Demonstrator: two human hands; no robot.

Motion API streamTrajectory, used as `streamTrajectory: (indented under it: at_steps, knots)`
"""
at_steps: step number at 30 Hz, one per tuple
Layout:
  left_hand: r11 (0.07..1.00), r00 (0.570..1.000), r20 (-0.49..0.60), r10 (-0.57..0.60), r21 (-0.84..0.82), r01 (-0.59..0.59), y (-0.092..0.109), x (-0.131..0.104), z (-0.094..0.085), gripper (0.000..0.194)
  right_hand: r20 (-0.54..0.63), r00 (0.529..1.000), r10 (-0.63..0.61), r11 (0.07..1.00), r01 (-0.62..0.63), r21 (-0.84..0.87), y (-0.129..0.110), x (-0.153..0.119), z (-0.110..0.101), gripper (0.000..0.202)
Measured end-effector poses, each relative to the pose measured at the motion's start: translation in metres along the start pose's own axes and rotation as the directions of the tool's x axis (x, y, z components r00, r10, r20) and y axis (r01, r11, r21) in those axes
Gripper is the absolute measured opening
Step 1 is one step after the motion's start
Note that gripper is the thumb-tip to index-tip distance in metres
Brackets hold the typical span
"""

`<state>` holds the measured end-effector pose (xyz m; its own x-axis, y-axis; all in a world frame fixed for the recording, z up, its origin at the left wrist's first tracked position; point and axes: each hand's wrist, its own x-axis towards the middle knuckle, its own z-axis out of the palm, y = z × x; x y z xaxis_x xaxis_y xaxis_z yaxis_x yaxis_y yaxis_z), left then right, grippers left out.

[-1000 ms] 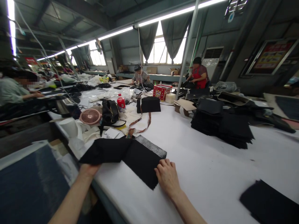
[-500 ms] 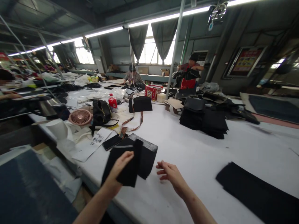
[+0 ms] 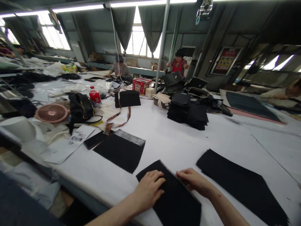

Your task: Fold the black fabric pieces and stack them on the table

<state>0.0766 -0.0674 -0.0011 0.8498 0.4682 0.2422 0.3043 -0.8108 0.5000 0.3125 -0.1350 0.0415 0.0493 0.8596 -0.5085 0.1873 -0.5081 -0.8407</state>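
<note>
Two hands (image 3: 148, 188) (image 3: 198, 182) on cloth (image 3: 177, 201), left fingers (image 3: 158, 182) spread

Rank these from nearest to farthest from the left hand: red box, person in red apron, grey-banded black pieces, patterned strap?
From the left hand:
1. Grey-banded black pieces, ahead and left.
2. Patterned strap, just beyond them.
3. Red box, farther across.
4. Person in red apron, in the background.

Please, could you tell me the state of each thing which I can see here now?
Black cloth under the hands: lying flat.
Left hand: spread on this cloth.
Right hand: fingertips at its edge.
Black stack with greyish strip: flat, edges fanned.
Red bottle: upright, capped.
Pink fan: on or off, cannot tell.
Handwritten paper: unfolded.
Curtains: parted.
Ceiling light: lit.
</note>
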Motion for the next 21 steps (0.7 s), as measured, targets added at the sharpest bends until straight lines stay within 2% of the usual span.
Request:
streamTrajectory:
  at_steps: [3, 7, 9, 11, 16, 19, 21]
  knots:
    - [0.999, 1.0, -0.008, 0.012, 0.031, -0.012, 0.001, -0.003, 0.007, 0.041, -0.113, 0.992, -0.059, 0.945, 0.019, -0.327, -0.012, 0.03, 0.008, 0.035]
    - [0.997, 1.0, -0.021, -0.006, 0.071, 0.008, 0.001, 0.002, 0.006, 0.049, -0.281, 0.935, -0.218, 0.877, 0.062, -0.476, -0.015, 0.06, 0.031, 0.018]
    - [0.995, 0.999, -0.039, -0.036, 0.092, 0.039, -0.004, 0.007, 0.001, 0.058, -0.37, 0.884, -0.285, 0.843, 0.048, -0.535, -0.01, 0.063, 0.045, 0.025]
    - [0.992, 0.998, -0.037, -0.048, 0.118, 0.052, -0.01, 0.011, -0.005, 0.059, -0.429, 0.837, -0.341, 0.815, 0.036, -0.578, -0.003, 0.063, 0.055, 0.031]
    - [0.983, 1.0, 0.003, -0.029, 0.183, 0.028, -0.019, 0.02, -0.011, 0.038, -0.431, 0.712, -0.554, 0.707, 0.128, -0.696, 0.012, 0.064, 0.069, 0.021]
    - [0.977, 1.0, -0.006, -0.031, 0.211, 0.031, -0.02, 0.023, -0.012, 0.027, -0.411, 0.647, -0.642, 0.668, 0.209, -0.715, 0.021, 0.069, 0.072, 0.024]
    - [0.974, 0.999, -0.005, -0.032, 0.223, 0.033, -0.022, 0.025, -0.012, 0.021, -0.392, 0.606, -0.692, 0.62, 0.221, -0.753, 0.028, 0.071, 0.075, 0.026]
